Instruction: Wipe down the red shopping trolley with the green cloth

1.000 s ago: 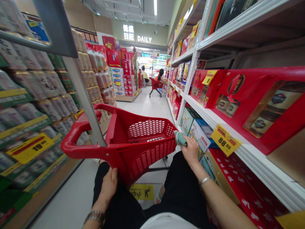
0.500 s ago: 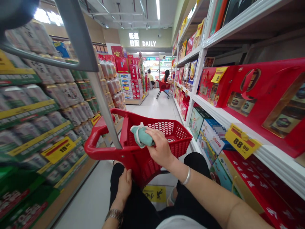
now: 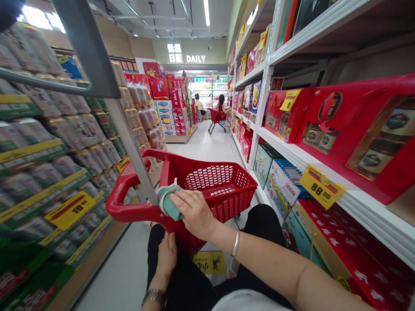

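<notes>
A red plastic shopping cart (image 3: 238,201) with a perforated basket stands in front of my knees. My right hand (image 3: 196,211) is closed over a folded green cloth (image 3: 169,202) with a pale edge. The cloth rests against the cart's near side rim, just right of the metal post (image 3: 131,149). Low on the near side, my left hand (image 3: 167,259) grips the red body of the cart; some of its fingers are hidden behind the edge. A grey handle frame (image 3: 103,69) tops the post.
Stacked drink cans (image 3: 74,129) line the left, with a yellow price tag (image 3: 71,209). White shelves (image 3: 292,151) with red gift boxes (image 3: 372,138) run close along the right. Farther up the aisle are two people and another red cart (image 3: 217,116).
My right hand has moved the cloth left and down, from above the basket to the near rim by the post. My left hand keeps its grip on the cart. The view has shifted slightly.
</notes>
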`<state>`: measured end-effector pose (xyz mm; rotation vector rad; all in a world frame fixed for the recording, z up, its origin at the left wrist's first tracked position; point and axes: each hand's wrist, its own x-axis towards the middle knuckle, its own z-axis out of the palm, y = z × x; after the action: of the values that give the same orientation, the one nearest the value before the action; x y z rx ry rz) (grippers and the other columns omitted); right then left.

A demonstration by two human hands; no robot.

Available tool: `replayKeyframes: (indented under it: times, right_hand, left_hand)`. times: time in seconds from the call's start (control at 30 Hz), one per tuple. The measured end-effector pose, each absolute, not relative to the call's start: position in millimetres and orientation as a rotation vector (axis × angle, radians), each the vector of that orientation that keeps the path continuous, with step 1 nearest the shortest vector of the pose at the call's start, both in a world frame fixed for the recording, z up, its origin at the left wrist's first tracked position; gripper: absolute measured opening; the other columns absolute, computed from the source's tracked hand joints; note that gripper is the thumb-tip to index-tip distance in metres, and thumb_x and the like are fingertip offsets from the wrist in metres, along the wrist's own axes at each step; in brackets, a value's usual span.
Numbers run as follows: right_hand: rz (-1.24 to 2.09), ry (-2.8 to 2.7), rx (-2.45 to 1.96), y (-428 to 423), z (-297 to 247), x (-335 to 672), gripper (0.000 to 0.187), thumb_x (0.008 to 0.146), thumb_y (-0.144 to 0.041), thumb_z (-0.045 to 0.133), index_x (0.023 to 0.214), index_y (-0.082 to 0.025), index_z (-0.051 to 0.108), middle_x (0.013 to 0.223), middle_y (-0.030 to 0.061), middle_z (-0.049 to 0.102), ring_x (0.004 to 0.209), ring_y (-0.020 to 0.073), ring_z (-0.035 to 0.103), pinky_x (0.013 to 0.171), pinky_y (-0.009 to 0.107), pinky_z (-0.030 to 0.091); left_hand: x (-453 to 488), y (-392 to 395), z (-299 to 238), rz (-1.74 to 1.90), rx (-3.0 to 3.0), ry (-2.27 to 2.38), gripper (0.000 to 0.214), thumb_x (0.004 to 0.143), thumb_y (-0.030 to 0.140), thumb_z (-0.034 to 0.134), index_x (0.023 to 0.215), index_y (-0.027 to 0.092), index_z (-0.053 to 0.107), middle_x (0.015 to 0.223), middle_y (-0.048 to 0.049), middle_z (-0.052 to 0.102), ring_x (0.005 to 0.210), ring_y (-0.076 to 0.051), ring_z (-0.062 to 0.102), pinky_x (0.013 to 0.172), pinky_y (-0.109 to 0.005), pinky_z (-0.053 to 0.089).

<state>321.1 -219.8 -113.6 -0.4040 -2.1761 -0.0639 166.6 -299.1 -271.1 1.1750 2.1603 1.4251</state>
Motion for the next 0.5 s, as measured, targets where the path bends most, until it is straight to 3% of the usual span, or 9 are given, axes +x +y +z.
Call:
replayKeyframes:
  times: [0.5]
  right_hand:
    - [0.035, -2.071, -0.537, -190.9, -145.5, 359.5, 0.047, 0.086, -0.007, 0.052, 0.131, -0.017, 0.063, 0.125, 0.0102, 0.069, 0.118, 0.0215, 0.056, 0.100, 0.038, 0.040]
  left_hand:
    - [165.0, -298.9, -265.9, 1.352, 1.168, 2.184, 0.049, 0.080, 0.059, 0.037, 0.093, 0.019, 0.062, 0.083, -0.0141, 0.070, 0.088, -0.033, 0.070, 0.087, -0.048, 0.057]
